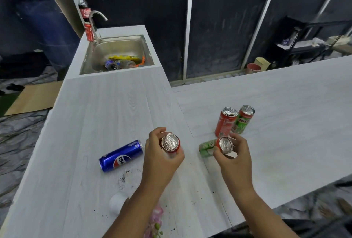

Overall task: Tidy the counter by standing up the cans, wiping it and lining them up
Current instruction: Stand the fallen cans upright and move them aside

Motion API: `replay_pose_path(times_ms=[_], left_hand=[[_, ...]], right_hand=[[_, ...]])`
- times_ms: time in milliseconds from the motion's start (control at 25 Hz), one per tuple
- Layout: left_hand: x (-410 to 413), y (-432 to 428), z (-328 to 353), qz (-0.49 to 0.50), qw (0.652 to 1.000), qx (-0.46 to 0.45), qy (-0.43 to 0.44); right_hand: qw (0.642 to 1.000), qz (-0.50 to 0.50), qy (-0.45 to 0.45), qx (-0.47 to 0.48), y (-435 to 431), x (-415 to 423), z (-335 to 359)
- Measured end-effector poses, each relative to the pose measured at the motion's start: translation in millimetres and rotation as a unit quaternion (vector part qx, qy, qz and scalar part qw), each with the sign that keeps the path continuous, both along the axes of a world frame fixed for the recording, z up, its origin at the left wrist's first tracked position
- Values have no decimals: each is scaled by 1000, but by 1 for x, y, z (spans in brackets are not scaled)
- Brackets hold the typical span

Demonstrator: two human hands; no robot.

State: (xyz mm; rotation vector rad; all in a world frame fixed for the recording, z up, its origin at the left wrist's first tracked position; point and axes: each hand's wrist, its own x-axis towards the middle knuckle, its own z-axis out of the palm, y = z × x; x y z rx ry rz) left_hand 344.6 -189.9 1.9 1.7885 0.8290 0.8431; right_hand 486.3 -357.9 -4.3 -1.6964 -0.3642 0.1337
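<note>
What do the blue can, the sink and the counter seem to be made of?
Blue can: probably aluminium, glossy printed coat; it shows sharp highlights. Sink: likely stainless steel, brushed; grey with dull reflections. Counter: pale wood-grain surface, matte, perhaps laminate; real wood cannot be excluded.

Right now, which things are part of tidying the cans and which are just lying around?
For the job: lying Pepsi can, red can in left hand, green can in right hand, standing red can, standing Milo can, dark crumbs.
Just lying about: sink rubbish, cola bottle, pink flowers.
</note>
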Motion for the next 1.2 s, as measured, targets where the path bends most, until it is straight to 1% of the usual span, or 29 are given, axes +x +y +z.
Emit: replay_pose_path(times_ms=[120, 200, 280, 400, 520, 640, 800, 1040, 1200], left_hand=[[31, -12, 10, -52, 998, 21, 7], [54, -26, 6, -74, 997, 19, 9], [82, -39, 1, -91, 995, 27, 9], [115, -60, -4, -119, 992, 30, 27], [142, -77, 1, -143, 986, 59, 55], [159, -83, 1, -149, 984, 73, 64], [167, -84, -5, -144, 984, 77, 68], [151, -83, -5, -138, 987, 42, 75], [117, -74, -15, -119, 988, 32, 93]], right_hand=[[999, -37, -13, 4, -29, 38, 11], [998, -64, -13, -7, -46, 61, 11], [996, -85, -32, -15, -56, 89, 6], [996, -73, -31, -31, -64, 116, 0], [996, -58, -35, -53, -70, 136, -4], [997, -31, -35, -62, -69, 151, -3], [997, -5, -41, -68, -70, 159, -9], [996, 15, -45, -74, -76, 155, -12], [994, -14, -78, -80, -91, 139, -11]])
